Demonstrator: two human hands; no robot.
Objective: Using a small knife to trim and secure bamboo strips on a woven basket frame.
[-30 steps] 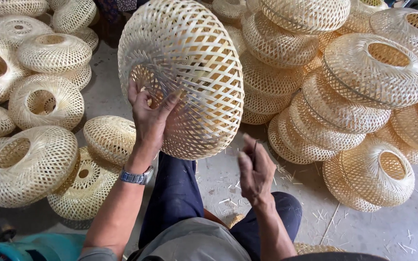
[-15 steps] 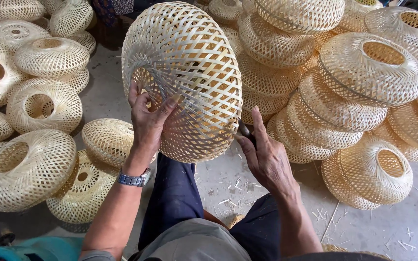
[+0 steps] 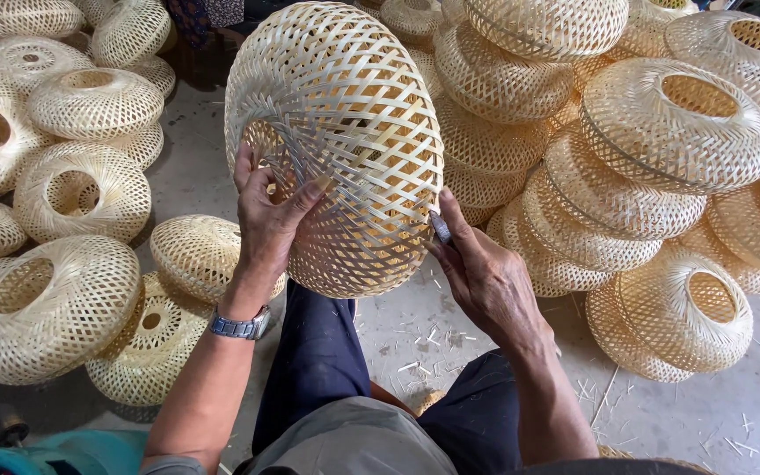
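A round woven bamboo lampshade (image 3: 345, 132) is held up in front of me, above my knees. My left hand (image 3: 270, 220) grips its lower left side, fingers spread over the weave, a metal watch on the wrist. My right hand (image 3: 485, 273) rests against the shade's lower right edge and pinches a small dark tool (image 3: 440, 227) whose tip touches the weave. My dark trousers (image 3: 318, 361) show below the shade.
Stacks of similar woven shades (image 3: 653, 149) rise on the right, and more shades (image 3: 72, 185) lie on the left. Bamboo slivers litter the concrete floor (image 3: 732, 422). A teal object (image 3: 54, 453) sits at the bottom left corner.
My right hand rose from above my knee to the shade's lower right edge, carrying the small tool. The shade and left hand stayed almost still.
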